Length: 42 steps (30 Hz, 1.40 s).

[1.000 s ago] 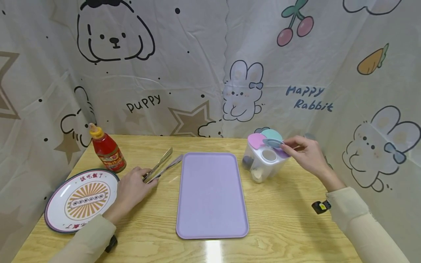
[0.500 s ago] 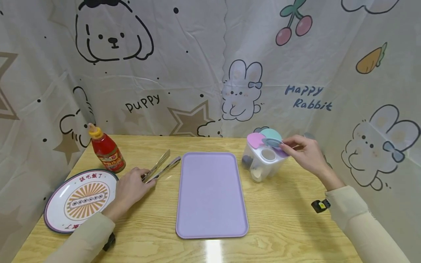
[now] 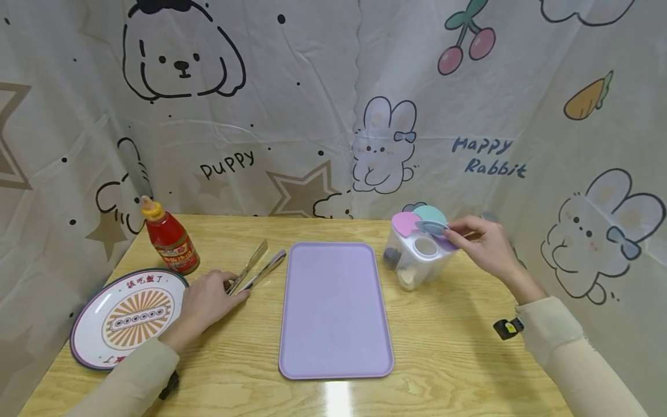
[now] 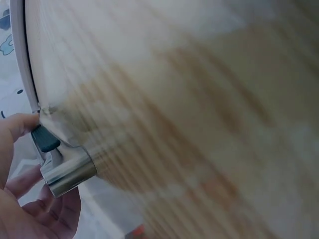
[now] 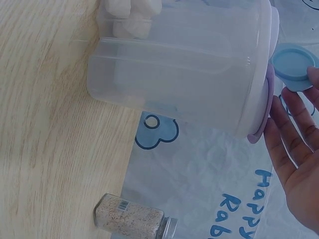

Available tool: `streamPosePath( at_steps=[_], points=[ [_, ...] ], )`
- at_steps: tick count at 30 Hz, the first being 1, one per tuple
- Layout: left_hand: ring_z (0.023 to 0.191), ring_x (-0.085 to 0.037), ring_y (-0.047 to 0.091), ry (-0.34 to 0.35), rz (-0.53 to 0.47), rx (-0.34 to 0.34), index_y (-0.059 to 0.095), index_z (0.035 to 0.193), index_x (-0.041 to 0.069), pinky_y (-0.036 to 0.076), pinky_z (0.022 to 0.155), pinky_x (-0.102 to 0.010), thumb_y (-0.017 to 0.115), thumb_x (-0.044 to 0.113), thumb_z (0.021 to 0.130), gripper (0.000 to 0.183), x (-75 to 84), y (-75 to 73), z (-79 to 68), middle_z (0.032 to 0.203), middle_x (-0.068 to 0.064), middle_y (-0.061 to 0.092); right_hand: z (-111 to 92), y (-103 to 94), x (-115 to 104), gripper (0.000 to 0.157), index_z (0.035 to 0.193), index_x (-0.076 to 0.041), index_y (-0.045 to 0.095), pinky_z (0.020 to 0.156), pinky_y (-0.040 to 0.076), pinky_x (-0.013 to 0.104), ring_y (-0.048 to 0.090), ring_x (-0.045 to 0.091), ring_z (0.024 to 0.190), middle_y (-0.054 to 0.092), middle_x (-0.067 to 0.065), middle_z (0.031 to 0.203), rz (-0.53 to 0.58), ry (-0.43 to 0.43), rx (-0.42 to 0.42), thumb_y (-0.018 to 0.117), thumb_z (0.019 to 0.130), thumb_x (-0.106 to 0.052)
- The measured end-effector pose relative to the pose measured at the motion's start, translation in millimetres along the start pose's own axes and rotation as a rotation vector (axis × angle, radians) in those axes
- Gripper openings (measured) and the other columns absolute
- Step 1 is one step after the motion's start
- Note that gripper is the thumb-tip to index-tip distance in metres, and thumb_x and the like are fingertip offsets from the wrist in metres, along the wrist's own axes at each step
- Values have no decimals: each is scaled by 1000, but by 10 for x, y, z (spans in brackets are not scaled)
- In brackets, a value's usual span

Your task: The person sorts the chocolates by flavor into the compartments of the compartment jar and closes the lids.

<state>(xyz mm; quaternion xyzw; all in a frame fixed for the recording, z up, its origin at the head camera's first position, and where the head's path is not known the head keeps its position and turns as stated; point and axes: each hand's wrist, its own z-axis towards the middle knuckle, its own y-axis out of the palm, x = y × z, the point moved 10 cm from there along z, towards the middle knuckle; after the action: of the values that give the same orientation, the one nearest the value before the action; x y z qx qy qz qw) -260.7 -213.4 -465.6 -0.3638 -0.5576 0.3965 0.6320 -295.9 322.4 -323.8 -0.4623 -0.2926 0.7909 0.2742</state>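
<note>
My left hand (image 3: 208, 301) grips the handle end of metal tongs (image 3: 268, 266), whose two arms stand apart above the table. In the left wrist view my fingers curl about the tongs' shiny end (image 4: 70, 169). At the right, my right hand (image 3: 484, 243) pinches a round blue lid (image 3: 431, 227) between thumb and finger. The lid is raised and tilted, so a round opening shows in the clear container (image 3: 432, 267). Pink, green and purple lids cover its other compartments. White chunks (image 5: 134, 15) lie inside one compartment in the right wrist view.
A lilac tray (image 3: 333, 313) lies in the middle of the wooden table. To the left are an oval plate (image 3: 94, 313) and a red sauce bottle (image 3: 174, 243) with a yellow cap. A small jar of pale grains (image 5: 130, 216) stands beyond the container. Printed curtains enclose the table.
My left hand and the tongs have shifted slightly left and down. My right hand keeps the blue lid raised in nearly the same place.
</note>
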Motion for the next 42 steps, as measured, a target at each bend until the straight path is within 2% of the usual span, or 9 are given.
streamPosePath(
  at_steps=[3,7,15,20,25,31,36,39,42],
  points=[
    [78,-23,69,13,-17,16,78,119,9,45,55,-34,80,48,86,51,22,-35,15,97,-10,76,-1,0,5,14,105,-8,79,75,54,10,64,-7,83,77,1,100,0,3,1,75,99,-20],
    [74,-22,69,54,-23,73,79,117,10,45,54,-32,80,49,88,48,132,-152,56,97,-9,76,0,2,8,15,105,-8,79,74,54,10,64,-7,83,77,1,100,0,7,0,75,99,-21],
    [80,-24,70,145,-88,141,80,110,12,46,60,-34,80,49,89,43,582,-329,196,97,-6,77,-7,13,8,14,106,-8,78,74,54,11,64,-6,84,75,3,100,-3,23,-9,75,99,-19],
    [70,-20,66,244,-153,208,81,108,14,44,57,-31,77,47,93,36,1039,-364,273,92,-4,77,-14,8,1,14,107,-7,78,75,53,10,63,-7,84,75,5,101,-6,21,-6,75,99,-18],
    [57,-8,54,357,-206,240,82,107,13,39,51,-24,79,38,94,29,1575,-347,343,87,-2,76,-15,-1,-9,14,106,-7,78,74,54,10,64,-7,84,76,4,100,-2,7,5,75,99,-18],
    [60,-9,62,434,-261,238,82,107,13,43,54,-23,77,34,94,25,2183,-303,426,89,-4,78,-11,6,-11,15,106,-8,78,74,54,10,64,-7,84,76,2,100,-2,11,1,75,99,-20],
    [63,-9,63,526,-284,178,82,109,15,42,55,-19,76,34,96,24,2650,-206,479,91,-2,79,-10,9,-16,12,105,-7,79,75,53,10,63,-8,84,76,5,99,-8,1,1,76,98,-17],
    [68,-9,65,594,-308,99,80,114,15,43,58,-17,75,35,98,26,2922,-125,498,94,-1,79,-13,12,-23,11,105,-7,79,75,53,9,63,-8,84,76,9,100,-12,-9,0,75,98,-14],
    [75,-12,68,633,-324,23,78,120,16,46,62,-18,72,36,100,29,3144,-37,539,98,0,77,-13,10,-32,11,106,-7,78,75,53,9,62,-9,84,76,11,101,-18,-13,-1,75,98,-14]
  ],
)
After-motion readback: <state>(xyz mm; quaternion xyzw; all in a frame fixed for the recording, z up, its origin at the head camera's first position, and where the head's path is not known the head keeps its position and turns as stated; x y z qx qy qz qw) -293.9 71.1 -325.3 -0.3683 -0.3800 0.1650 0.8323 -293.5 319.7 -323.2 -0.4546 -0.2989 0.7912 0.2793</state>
